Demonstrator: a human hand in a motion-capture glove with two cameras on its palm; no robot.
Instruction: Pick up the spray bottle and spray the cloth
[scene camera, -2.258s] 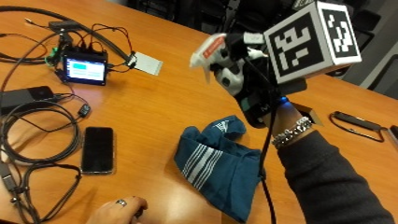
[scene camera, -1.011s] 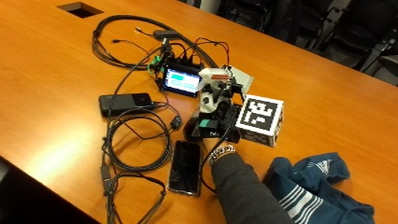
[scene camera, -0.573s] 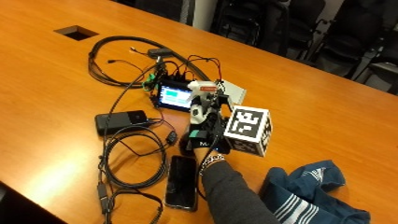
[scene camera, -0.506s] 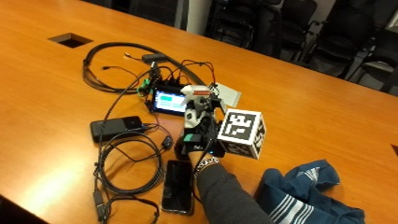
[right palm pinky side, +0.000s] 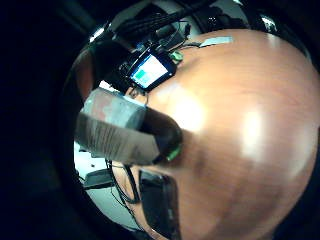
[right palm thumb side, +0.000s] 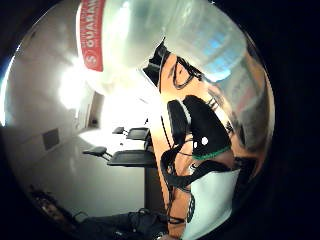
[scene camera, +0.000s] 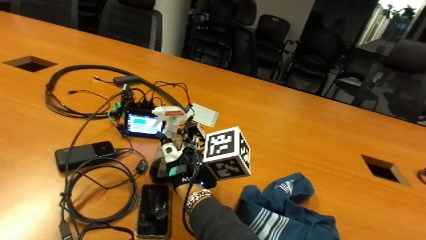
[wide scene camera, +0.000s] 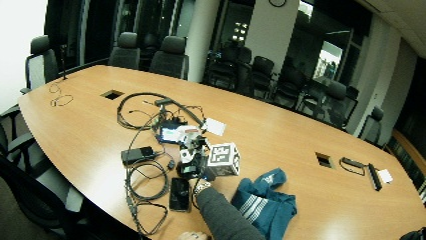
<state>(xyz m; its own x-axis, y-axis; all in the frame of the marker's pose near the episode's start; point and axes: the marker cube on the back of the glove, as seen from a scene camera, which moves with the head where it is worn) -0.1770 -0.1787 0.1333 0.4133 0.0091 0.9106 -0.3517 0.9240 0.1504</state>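
In the outside view my gloved right hand (scene camera: 181, 172) grips a clear spray bottle (scene camera: 170, 131) with a white and orange head. The bottle is upright, low over the wooden table (scene camera: 313, 125), between a black phone and a small lit screen. The blue striped cloth (scene camera: 283, 210) lies crumpled to the right of my forearm, apart from the bottle. The bottle's label (right palm pinky side: 112, 127) is close to the palm in the little finger side view, with a gloved finger (right palm pinky side: 165, 137) curled round it. Its clear body (right palm thumb side: 150, 40) fills much of the thumb side view. The wide view shows the same bottle (wide scene camera: 193, 144) and cloth (wide scene camera: 266, 205).
A small lit screen device (scene camera: 145, 123) and a white card (scene camera: 203, 116) sit just behind the bottle. A black phone (scene camera: 154, 210), a black box (scene camera: 85, 153) and coiled cables (scene camera: 100, 192) lie to its left. The table has cutouts (scene camera: 383, 169); chairs line the far side.
My hand carried the bottle from above the cloth over to the left, beside the phone and screen device. In the last half second only the camera has shifted.
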